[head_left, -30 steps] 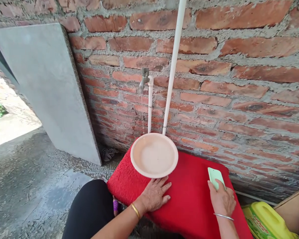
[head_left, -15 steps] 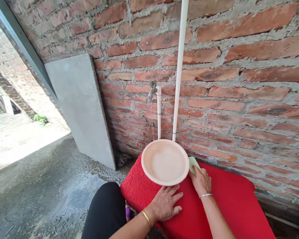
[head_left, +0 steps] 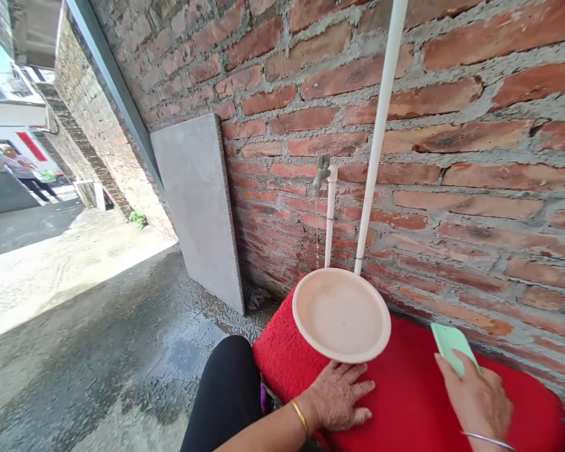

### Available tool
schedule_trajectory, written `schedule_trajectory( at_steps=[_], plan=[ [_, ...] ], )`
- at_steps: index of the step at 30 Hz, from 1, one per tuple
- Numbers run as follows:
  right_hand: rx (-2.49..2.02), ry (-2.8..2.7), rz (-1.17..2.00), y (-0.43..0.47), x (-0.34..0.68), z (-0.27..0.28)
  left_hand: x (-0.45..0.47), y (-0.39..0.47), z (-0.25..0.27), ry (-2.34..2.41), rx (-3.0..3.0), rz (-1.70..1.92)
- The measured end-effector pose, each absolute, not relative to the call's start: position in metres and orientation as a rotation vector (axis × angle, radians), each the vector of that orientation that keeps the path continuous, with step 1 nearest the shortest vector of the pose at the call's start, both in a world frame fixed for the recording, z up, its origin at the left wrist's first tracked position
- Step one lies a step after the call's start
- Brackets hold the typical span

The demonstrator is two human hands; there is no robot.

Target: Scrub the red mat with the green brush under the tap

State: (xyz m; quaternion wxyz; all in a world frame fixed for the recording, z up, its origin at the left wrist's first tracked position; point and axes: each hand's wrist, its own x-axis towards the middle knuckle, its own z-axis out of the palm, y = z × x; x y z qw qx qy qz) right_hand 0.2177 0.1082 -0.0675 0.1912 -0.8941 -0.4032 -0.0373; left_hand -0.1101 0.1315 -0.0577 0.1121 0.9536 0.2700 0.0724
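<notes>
A pale pink basin (head_left: 341,317) with a shallow layer of water sits on a red cloth (head_left: 398,383). My left hand (head_left: 336,397) lies flat on the cloth with its fingers spread, the fingertips by the basin's near rim. To the right, my right hand (head_left: 478,398) grips a pale green, flat, rounded block (head_left: 452,344), shaped like the back of a scrubbing brush. Its underside is hidden. Both hand and block are over the right part of the cloth; whether they touch it I cannot tell.
Behind the cloth rises a brick wall (head_left: 292,144) with a tap (head_left: 321,172) trickling water and a white pipe (head_left: 376,138). A grey slab (head_left: 198,207) leans there. Wet floor (head_left: 169,358) stretches left of my knee (head_left: 228,389). A person (head_left: 21,169) stands far off.
My right hand has moved right, away from the basin, carrying the pale green block. My left hand stays by the basin. The view has turned left, bringing a distant person into sight.
</notes>
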Motion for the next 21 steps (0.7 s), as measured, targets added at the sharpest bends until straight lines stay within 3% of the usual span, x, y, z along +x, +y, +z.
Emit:
schedule_trajectory(
  at_steps=[6, 16, 21],
  plan=[
    [-2.451, -1.589, 0.030, 0.152, 0.100, -0.031, -0.117, 0.132, -0.066, 0.803, 2.800, 0.261],
    [-2.849, -0.866, -0.137, 0.052, 0.271, -0.039, -0.113, 0.132, -0.080, 0.790, 2.768, 0.313],
    [-2.747, -0.806, -0.193, 0.054, 0.261, -0.039, -0.113, 0.131, -0.080, 0.791, 2.769, 0.319]
  ],
)
